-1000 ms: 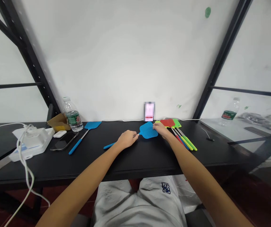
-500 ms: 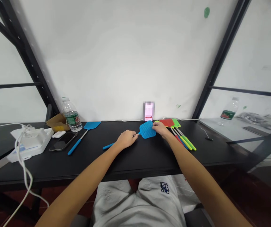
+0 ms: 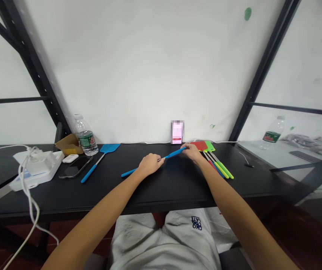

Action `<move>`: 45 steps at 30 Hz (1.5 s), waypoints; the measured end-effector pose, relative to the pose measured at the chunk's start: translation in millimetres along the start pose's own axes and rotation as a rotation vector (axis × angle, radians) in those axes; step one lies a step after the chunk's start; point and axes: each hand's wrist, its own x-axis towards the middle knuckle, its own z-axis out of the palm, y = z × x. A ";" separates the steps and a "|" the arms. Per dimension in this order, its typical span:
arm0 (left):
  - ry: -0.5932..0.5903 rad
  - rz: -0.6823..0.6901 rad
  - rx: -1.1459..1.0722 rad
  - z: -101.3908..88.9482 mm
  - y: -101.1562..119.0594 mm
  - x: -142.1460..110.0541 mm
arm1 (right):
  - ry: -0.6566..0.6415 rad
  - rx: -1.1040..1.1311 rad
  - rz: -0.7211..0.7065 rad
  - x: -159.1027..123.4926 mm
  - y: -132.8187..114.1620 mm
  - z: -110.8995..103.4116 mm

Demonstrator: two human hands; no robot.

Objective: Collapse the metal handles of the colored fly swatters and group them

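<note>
A blue fly swatter [image 3: 175, 153] is held between my two hands above the black table, its head turned nearly edge-on. My left hand [image 3: 150, 164] is closed around its metal shaft near the head, and the blue handle sticks out to the left beneath that wrist. My right hand [image 3: 191, 152] pinches the far edge of the head. Just beyond my right hand lies a bunch of fly swatters [image 3: 215, 160] with red and green heads and several coloured handles. Another blue fly swatter [image 3: 100, 161] rests flat on the left.
On the left are a water bottle [image 3: 85, 137], a cardboard box [image 3: 68, 144], a dark phone [image 3: 76, 167], a white case [image 3: 70, 158] and a power strip [image 3: 37, 170] with white cables. A lit phone [image 3: 177, 132] leans against the wall [image 3: 138, 75]. The table's front edge [image 3: 166, 208] is close to my lap.
The swatter's head has rotated from facing me broadly to almost edge-on. Both hands keep their hold in nearly the same places.
</note>
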 end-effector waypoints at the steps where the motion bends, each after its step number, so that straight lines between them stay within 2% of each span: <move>1: -0.003 -0.009 0.000 -0.1 0.3 -0.1 | 0.011 -0.010 0.017 0.3 0.7 -0.5; 7: -0.026 -0.034 0.011 -0.9 1.3 0.5 | 0.058 0.020 0.183 1.3 1.2 -2.4; 14: -0.024 -0.047 0.027 1.8 -1.8 2.3 | 0.080 0.034 0.242 -0.8 -3.2 -5.0; 23: -0.002 -0.081 0.031 3.3 -5.3 3.5 | -0.015 -0.087 0.168 0.0 1.6 -5.1; 29: -0.005 -0.083 0.031 2.6 -5.6 3.2 | -0.126 -0.174 0.136 -2.3 0.2 -6.0; 36: 0.052 -0.047 0.012 3.7 -3.3 2.0 | -0.007 -0.241 -0.046 -10.0 -15.6 1.1; 41: 0.118 0.032 -0.026 6.0 4.3 -1.0 | -0.169 -0.163 -0.178 -25.5 -32.7 21.6; 45: 0.180 0.112 -0.037 7.3 12.5 -4.2 | -0.294 -0.109 -0.224 -35.3 -38.0 36.4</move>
